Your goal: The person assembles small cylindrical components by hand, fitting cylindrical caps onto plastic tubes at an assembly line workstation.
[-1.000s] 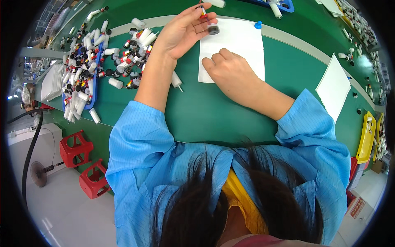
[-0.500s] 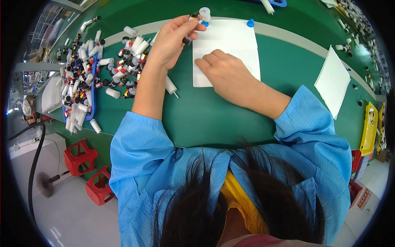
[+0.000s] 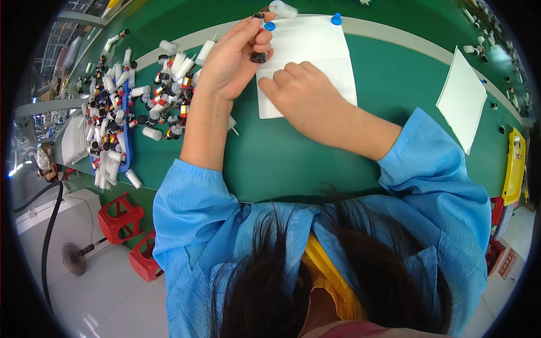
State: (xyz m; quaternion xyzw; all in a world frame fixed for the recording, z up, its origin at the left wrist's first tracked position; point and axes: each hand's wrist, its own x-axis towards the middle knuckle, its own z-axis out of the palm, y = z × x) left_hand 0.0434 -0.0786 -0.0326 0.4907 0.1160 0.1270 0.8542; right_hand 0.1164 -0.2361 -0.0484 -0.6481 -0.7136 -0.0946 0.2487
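My left hand [image 3: 236,59] is closed on a small cylindrical part [image 3: 258,57] with a black end, held over the far left edge of a white sheet [image 3: 315,50]. A thin wire shows at the part's upper end, and my fingers hide most of it. Just beyond the fingertips is a white cylinder [image 3: 283,9], lying tilted; whether the wire joins it I cannot tell. My right hand [image 3: 304,96] rests on the sheet with its fingers curled under, so anything in them is hidden. Blue push pins [image 3: 336,19] sit at the sheet's far corners.
Left of my arm lies a heap of small white, black and red cylindrical parts [image 3: 169,84], beside a blue tray [image 3: 127,141] full of more. A second white sheet [image 3: 462,101] and a yellow tray [image 3: 514,166] are at the right. Red stools [image 3: 120,218] stand on the floor.
The part in my left hand has turned more upright, with its black end lower. The white cylinder has tipped from standing to slanting. My right hand stays curled on the sheet.
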